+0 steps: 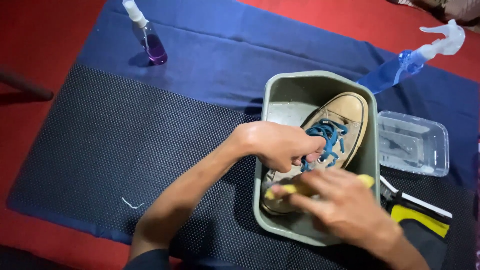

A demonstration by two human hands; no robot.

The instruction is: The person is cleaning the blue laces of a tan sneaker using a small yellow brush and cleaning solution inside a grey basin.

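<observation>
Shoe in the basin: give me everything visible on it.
The tan canvas sneaker has a pale rubber toe cap, blue laces and metal eyelets, and looks grubby. It lies in the grey-green basin, toe pointing away. The left hand grips it at the laces; the right hand holds a yellow brush against its heel end, which is blurred.

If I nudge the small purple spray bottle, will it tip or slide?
The purple bottle is tall and narrow, so it will probably tip rather than slide. Its liquid sits low, which may steady it slightly. The blue cloth under it likely adds grip against sliding.
</observation>
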